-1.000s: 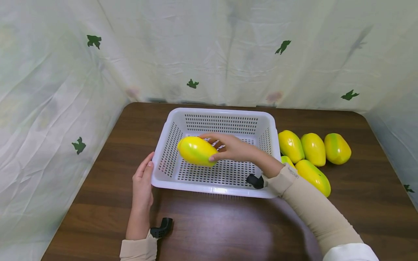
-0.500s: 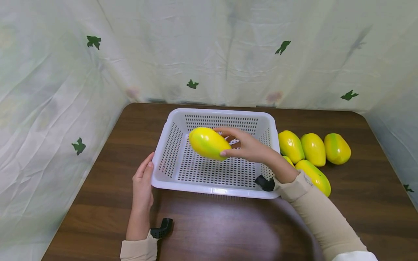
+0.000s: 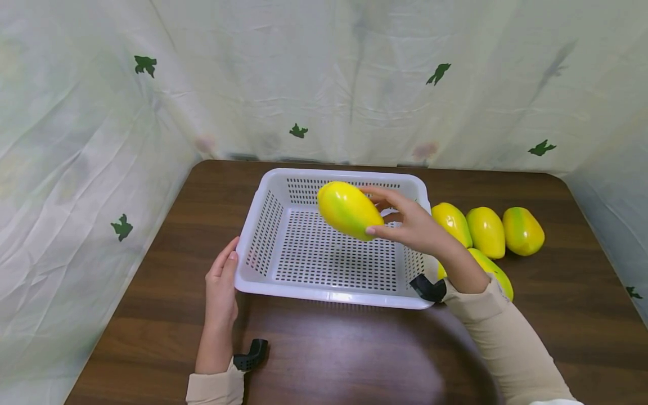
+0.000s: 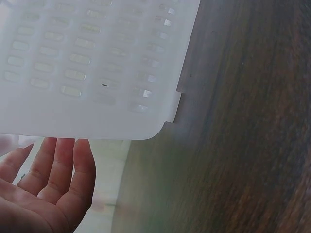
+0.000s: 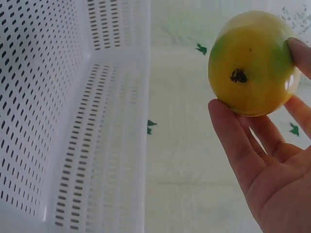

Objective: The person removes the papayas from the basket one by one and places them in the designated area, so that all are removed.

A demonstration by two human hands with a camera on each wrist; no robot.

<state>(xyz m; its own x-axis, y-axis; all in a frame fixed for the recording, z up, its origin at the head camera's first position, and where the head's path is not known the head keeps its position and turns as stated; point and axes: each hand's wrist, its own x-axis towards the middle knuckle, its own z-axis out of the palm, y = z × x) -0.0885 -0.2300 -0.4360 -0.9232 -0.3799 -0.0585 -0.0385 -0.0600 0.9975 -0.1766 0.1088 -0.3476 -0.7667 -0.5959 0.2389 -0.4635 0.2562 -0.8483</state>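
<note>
In the head view a yellow mango [image 3: 349, 210] with a green streak hangs above the white perforated basket [image 3: 336, 297], toward its right side. My right hand [image 3: 412, 224] holds it with thumb and fingers around one end. A dark stem spot shows on this mango [image 5: 252, 68] in the right wrist view, gripped by my right hand [image 5: 279, 179]. At the left, my left hand [image 3: 221, 281] touches the basket's side near the rim. In the left wrist view the fingers of my left hand [image 4: 56, 184] meet the basket [image 4: 97, 116], their tips partly hidden behind it.
Several more mangoes [image 3: 485, 230] lie in a cluster right of the basket, some partly hidden by the right arm. The basket stands on a dark wooden table [image 3: 344, 360]. Behind the table hangs a pale curtain [image 3: 324, 73] with green leaf-like shapes.
My right hand has lifted the mango out of the basket's lower middle and carried it right and toward the back rim. My left hand and the basket have stayed in place.
</note>
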